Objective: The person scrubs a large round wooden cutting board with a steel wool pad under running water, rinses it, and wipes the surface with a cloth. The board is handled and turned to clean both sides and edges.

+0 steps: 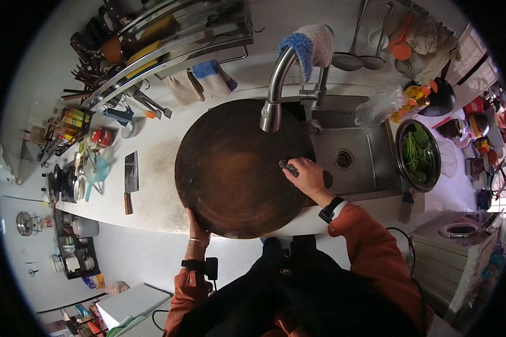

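A large round dark-brown wooden board (236,168) lies partly on the white counter and partly over the steel sink (362,139). My left hand (199,231) grips the board's near left edge, its fingers mostly hidden. In my right hand (307,176) is a grey metal scouring pad (289,168), held at the right part of the board. The faucet's spray head (271,118) hangs above the board's far part, with a blue-and-white cloth (305,46) draped over its neck.
A cleaver (131,172) lies on the counter to the left. Right of the sink stand a bowl of leafy greens (417,153) and oil bottles (413,101). Ladles (348,61) hang on the wall, and a metal rack (185,46) is mounted at the upper left.
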